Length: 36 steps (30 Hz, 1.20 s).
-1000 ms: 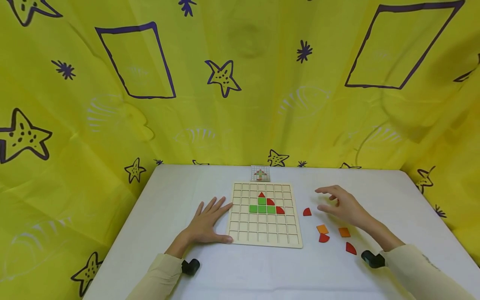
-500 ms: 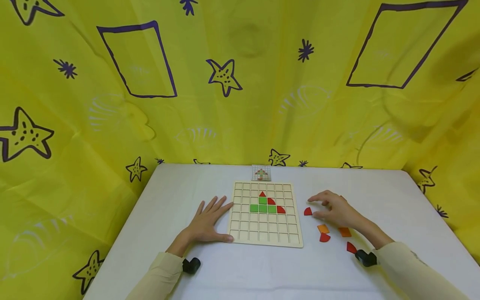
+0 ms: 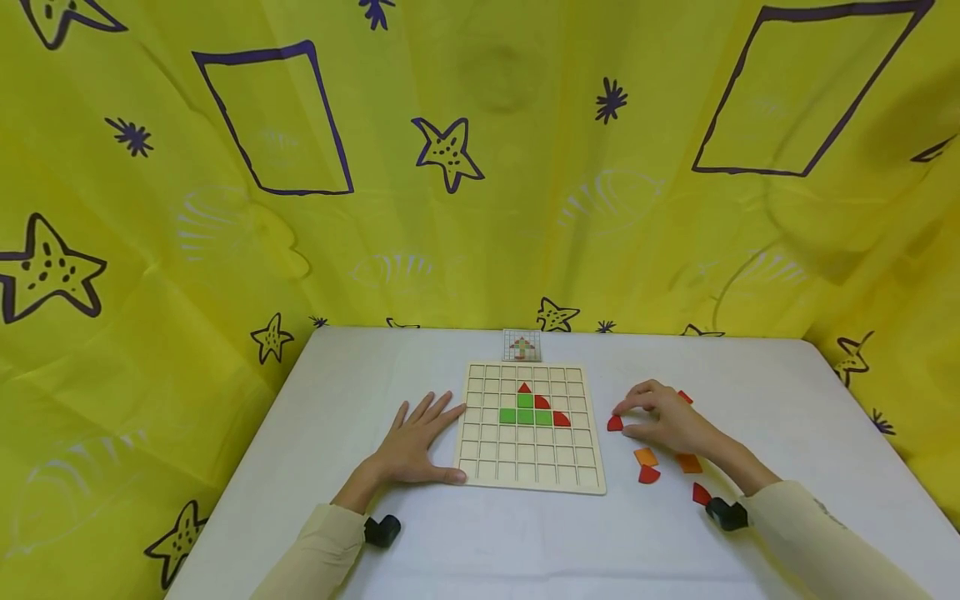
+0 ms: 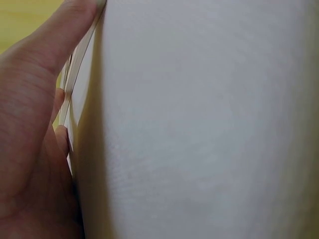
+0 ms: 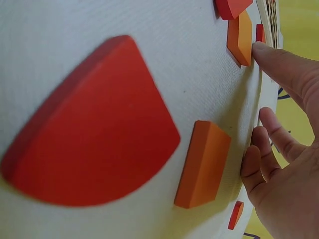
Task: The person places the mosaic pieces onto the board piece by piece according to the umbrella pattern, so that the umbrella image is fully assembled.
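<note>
My left hand [image 3: 408, 450] lies spread on the table at the left of a pale wooden grid board [image 3: 495, 476], thumb and a fingertip against its edge. On the board sit green squares [image 3: 525, 417], a red triangle [image 3: 524, 388] and two red quarter-circles, one being the lower quarter-circle [image 3: 561, 419]. My right hand [image 3: 663, 421] is right of the board, its index fingertip at a loose red quarter-circle tile [image 3: 614, 424], the thumb close beside it. In the right wrist view the thumb [image 5: 279, 64] stands apart from the other fingers; no grip on the tile shows.
Near the right hand lie orange tiles [image 3: 645, 457] and red tiles [image 3: 648, 475], one red tile [image 3: 685, 397] partly behind the hand. A small pattern card [image 3: 521, 345] stands behind the board. A yellow curtain [image 3: 480, 233] hangs beyond the white table [image 3: 525, 542].
My right hand has moved left and down to the loose red quarter-circle, its index fingertip reaching that tile. The left hand and the board tiles stay as they were.
</note>
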Motion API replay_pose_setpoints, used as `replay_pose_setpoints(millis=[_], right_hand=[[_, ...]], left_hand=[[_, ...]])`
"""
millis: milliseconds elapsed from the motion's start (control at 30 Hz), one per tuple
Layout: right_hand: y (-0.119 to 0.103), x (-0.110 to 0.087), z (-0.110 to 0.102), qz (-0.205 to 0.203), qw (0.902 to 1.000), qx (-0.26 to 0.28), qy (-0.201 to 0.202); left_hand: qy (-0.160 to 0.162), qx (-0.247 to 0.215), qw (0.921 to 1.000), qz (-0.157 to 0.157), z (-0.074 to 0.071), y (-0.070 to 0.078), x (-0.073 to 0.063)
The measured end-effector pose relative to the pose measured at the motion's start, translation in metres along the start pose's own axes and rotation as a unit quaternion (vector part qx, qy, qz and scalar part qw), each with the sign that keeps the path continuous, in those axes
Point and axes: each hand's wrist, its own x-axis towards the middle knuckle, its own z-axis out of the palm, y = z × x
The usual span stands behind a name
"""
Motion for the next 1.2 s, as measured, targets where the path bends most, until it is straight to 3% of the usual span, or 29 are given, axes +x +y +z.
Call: replay_pose_setpoints(millis=[667,833,1033,1200], right_hand=[[-0.006,0.002,-0.006,0.023,0.9995,0.023,-0.004],[-0.014,0.011,-0.009,0.015,0.9999,0.007,0.003],[-0.027,0.029,-0.01,-0.019,0.9996,0.017,0.011],[-0.039,0.043,-0.007,-0.038,0.9987,0.03,0.013]], left_hand=[[-0.022,0.009,0.9995,-0.02,-0.004,0.002,0.0],[-0.018,0.007,0.9997,-0.017,-0.003,0.002,0.0],[-0.007,0.005,0.9999,-0.007,0.0,0.0,0.0],[-0.014,0.008,0.9998,-0.013,-0.001,0.0,0.0]])
